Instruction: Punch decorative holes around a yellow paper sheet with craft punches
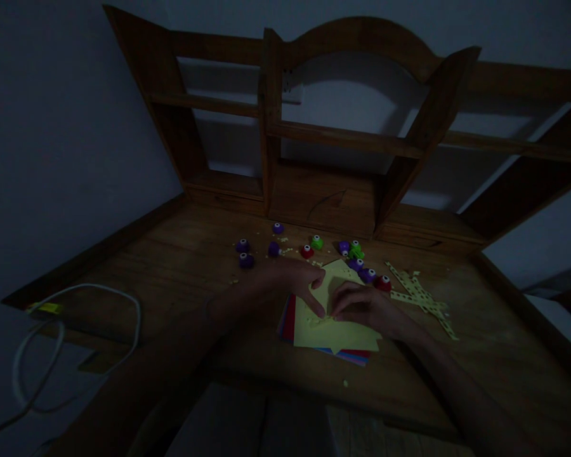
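Note:
A stack of coloured paper lies near the table's front edge, with yellow sheets on top; one sheet has a notched edge. My left hand rests on the yellow paper, its thumb stretched down and apart from the bent fingers. From the right, my right hand comes in with its fingertips pinched together close to that thumb. At its fingertips is a small piece of yellow paper, partly hidden and hard to make out in the dim light.
Several purple craft punches, red ones and green ones stand behind the paper. Yellow punched strips lie to the right, and tiny cut-outs are scattered about. A wooden shelf unit stands behind; a white cable loops at left.

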Tool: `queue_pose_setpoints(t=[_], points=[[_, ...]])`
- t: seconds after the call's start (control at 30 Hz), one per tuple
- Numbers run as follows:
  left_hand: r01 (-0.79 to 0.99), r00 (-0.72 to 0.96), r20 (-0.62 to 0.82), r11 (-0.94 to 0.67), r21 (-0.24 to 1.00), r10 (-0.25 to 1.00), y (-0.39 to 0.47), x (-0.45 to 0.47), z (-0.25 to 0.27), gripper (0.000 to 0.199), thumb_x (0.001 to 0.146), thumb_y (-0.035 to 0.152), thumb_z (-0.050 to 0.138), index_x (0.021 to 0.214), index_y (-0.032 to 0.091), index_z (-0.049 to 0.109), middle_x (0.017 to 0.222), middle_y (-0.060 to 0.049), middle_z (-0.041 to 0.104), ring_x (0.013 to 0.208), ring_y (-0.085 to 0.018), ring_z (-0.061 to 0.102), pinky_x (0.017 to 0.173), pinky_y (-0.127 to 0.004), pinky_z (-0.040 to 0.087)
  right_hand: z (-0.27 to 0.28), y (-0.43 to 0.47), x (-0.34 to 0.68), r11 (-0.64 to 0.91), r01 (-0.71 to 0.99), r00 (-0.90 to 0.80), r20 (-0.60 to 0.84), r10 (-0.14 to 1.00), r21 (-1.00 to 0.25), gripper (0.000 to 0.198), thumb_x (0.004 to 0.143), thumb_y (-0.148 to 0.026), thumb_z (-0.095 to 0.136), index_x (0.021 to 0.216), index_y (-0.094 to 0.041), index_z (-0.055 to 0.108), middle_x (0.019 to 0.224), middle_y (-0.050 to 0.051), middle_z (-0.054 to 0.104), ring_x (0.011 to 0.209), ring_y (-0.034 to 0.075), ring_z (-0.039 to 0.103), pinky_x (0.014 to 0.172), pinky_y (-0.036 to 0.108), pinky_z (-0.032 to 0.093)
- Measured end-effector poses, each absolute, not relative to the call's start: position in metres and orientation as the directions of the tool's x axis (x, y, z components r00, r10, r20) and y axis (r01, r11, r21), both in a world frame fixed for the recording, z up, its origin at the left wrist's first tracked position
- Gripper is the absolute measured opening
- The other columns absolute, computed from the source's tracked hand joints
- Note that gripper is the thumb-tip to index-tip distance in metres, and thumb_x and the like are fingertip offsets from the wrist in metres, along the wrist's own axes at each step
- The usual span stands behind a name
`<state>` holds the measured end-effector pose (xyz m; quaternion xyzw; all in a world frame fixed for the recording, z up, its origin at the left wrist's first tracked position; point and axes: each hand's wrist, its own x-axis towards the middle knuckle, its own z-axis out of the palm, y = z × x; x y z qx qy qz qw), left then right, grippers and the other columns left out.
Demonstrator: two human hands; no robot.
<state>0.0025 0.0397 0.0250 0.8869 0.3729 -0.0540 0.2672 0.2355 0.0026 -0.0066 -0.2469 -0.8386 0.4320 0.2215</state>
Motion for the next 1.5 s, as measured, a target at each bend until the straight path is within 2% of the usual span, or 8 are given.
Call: queue_pose_setpoints(t=[0.1,0.23,0.43,0.6,0.87,1.03,1.5], points=[[0.706,0.703,-0.286,-0.590,0.392,0.651,0.038,0.005,0.025,0.057,0.060,0.069,0.064,0.087,0.021,0.050,0.077,0.001,0.054,0.068,-0.016,0.049,0.056,-0.023,0.028,-0.005,0.001,0.235,0.492,0.237,-0.773,0.145,0.618,-0.838,0.018,0.082,-0.036,0.065,0.087,-0.020,0.072,0.097,0.007,0.063,0.091,0.018,0.060,0.081,0.032,0.049],[0.681,0.724,-0.265,-0.599,0.421,0.638,0.044,0.004,0.018,0.053,0.064,0.066,0.064,0.084,0.020,0.051,0.077,0.001,0.054,0.069,-0.016,0.049,0.057,-0.023,0.029,-0.006,0.000,0.234,0.462,0.303,-0.717,0.120,0.686,-0.833,0.024,0.079,-0.040,0.067,0.092,-0.020,0.068,0.093,0.006,0.064,0.088,0.018,0.060,0.079,0.032,0.049],[0.461,0.861,-0.164,-0.602,0.652,0.481,0.056,0.006,0.003,0.039,0.069,0.051,0.070,0.084,0.018,0.056,0.079,0.001,0.051,0.073,-0.013,0.049,0.059,-0.020,0.033,-0.007,-0.003,0.226,0.509,0.289,-0.697,0.187,0.693,-0.811,0.021,0.080,-0.039,0.066,0.086,-0.019,0.069,0.087,0.006,0.064,0.085,0.018,0.060,0.075,0.031,0.048],[0.407,0.883,-0.143,-0.574,0.710,0.448,0.063,0.007,-0.006,0.039,0.066,0.048,0.074,0.084,0.017,0.058,0.072,0.003,0.045,0.066,-0.011,0.045,0.056,-0.021,0.031,-0.009,-0.002,0.224,0.537,0.260,-0.701,0.226,0.677,-0.803,0.016,0.081,-0.035,0.066,0.083,-0.020,0.071,0.088,0.006,0.065,0.088,0.018,0.060,0.077,0.031,0.048],[0.441,0.869,-0.187,-0.548,0.711,0.457,0.059,0.007,0.003,0.038,0.066,0.044,0.074,0.087,0.017,0.059,0.073,0.003,0.046,0.065,-0.011,0.044,0.056,-0.021,0.030,-0.009,0.002,0.229,0.508,0.248,-0.742,0.176,0.648,-0.825,0.017,0.080,-0.036,0.067,0.082,-0.021,0.072,0.088,0.005,0.063,0.084,0.017,0.061,0.075,0.030,0.048],[0.437,0.872,-0.171,-0.573,0.694,0.458,0.059,0.007,0.002,0.036,0.068,0.044,0.073,0.086,0.016,0.059,0.077,0.002,0.049,0.069,-0.012,0.045,0.057,-0.021,0.031,-0.009,0.003,0.234,0.504,0.263,-0.726,0.175,0.665,-0.823,0.020,0.078,-0.036,0.069,0.090,-0.020,0.070,0.093,0.005,0.064,0.089,0.018,0.060,0.079,0.031,0.047],[0.457,0.866,-0.191,-0.578,0.676,0.461,0.056,0.007,0.008,0.040,0.068,0.048,0.072,0.088,0.016,0.059,0.071,0.004,0.049,0.063,-0.011,0.043,0.054,-0.021,0.029,-0.012,0.007,0.239,0.469,0.259,-0.762,0.120,0.636,-0.844,0.018,0.079,-0.037,0.068,0.083,-0.019,0.071,0.093,0.006,0.062,0.086,0.017,0.060,0.076,0.030,0.048]])
